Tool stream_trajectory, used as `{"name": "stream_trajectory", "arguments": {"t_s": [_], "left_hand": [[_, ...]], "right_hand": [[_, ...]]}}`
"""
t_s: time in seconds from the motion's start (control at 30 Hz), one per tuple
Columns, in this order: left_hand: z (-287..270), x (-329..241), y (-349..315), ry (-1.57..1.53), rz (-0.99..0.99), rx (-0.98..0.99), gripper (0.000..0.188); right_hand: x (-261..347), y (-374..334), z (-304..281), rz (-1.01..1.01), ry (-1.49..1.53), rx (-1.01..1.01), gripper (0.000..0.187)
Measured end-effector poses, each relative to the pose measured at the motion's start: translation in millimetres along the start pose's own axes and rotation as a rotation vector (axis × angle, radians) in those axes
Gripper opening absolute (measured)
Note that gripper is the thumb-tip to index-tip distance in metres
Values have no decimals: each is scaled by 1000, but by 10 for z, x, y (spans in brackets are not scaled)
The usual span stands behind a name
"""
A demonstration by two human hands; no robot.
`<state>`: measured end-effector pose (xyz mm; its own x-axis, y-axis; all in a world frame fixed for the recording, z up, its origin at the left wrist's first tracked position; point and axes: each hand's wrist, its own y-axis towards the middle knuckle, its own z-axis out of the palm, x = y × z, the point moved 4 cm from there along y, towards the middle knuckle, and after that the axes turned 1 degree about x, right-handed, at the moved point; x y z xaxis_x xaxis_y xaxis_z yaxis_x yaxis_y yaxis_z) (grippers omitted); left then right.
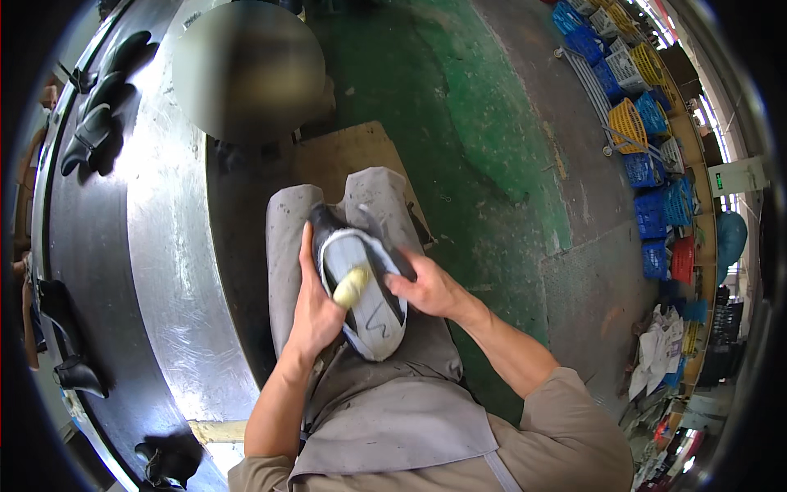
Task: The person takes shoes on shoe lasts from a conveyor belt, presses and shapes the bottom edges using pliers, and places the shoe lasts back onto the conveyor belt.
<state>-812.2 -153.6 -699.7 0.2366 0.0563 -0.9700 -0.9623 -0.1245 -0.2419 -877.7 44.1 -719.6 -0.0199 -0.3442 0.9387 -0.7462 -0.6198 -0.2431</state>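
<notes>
A black shoe upper [399, 261] lies on my lap with its underside up. Its pale grey insole board [369, 299] faces me and bears a dark drawn line. The rim around the board looks whitish. My left hand [316, 307] is wrapped round the left side of the shoe, and its thumb, in a yellowish wrapping [352, 287], lies across the board. On the other side, my right hand [428, 284] pinches the upper's edge between thumb and fingers. A blurred, pale loose piece sticks up near the far end of the shoe; I cannot make out what it is.
A grey apron [402, 418] covers my lap. To the left runs a metal-edged bench [176, 287] with a dark belt [90, 246] carrying several black shoes [90, 135]. Blue and yellow baskets [627, 125] and a trolley line the right side. A board [361, 152] lies on the green floor ahead.
</notes>
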Motion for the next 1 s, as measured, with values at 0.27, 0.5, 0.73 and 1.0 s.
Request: {"name": "stream_trajectory", "arguments": {"t_s": [0.27,0.5,0.73,1.0], "left_hand": [[-190,174,511,108,218,5,75],[-79,51,556,121,112,72,69],[21,90,584,163,158,85,61],[32,56,682,207,56,-11,56]], "right_hand": [[210,227,-146,69,-69,19,39],[532,-203,-428,390,284,272,38],[431,-77,-345,483,641,282,43],[375,204,-491,506,-144,338,26]]}}
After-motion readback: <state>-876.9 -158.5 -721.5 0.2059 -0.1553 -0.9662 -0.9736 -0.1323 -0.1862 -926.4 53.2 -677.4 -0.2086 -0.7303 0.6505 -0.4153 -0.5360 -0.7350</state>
